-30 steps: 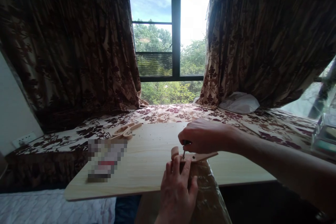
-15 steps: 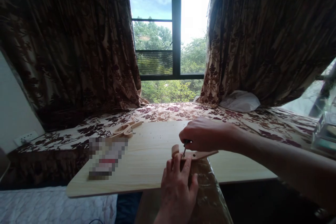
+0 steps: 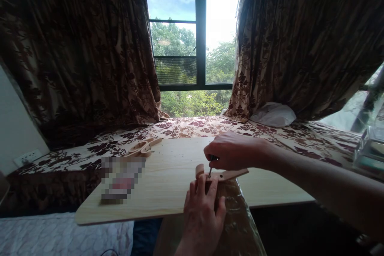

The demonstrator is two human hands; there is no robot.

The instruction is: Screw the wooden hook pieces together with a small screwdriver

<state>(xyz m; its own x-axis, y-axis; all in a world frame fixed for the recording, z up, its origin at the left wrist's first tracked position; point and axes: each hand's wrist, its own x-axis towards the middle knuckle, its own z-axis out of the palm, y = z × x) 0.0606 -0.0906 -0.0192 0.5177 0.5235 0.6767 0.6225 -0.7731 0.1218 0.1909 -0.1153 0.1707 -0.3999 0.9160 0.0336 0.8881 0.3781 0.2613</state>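
Observation:
My right hand (image 3: 226, 150) is closed around the dark handle of a screwdriver (image 3: 210, 172), most of it hidden in the fist. Its thin metal shaft points down at a light wooden piece (image 3: 232, 175), which has a dark round hole and a raised curved block at its left end. My left hand (image 3: 204, 208) reaches in from below, fingers spread and stretched out, their tips pressing on the near side of the wooden piece beside the shaft. The thumb stands apart over a brown tape-covered box (image 3: 237, 208). The piece lies at the table's near edge.
The pale wooden table (image 3: 159, 188) bears curved wooden parts (image 3: 141, 148) at its back left and a pixelated block (image 3: 123, 182) nearer. Small dark bits are scattered near its back edge. Behind are a flower-patterned cloth (image 3: 192, 124) and a window. A clear plastic box (image 3: 370, 154) is far right.
The view has shifted very slightly. My right fist has turned a little around the screwdriver, while my left hand stays pressed on the wooden piece.

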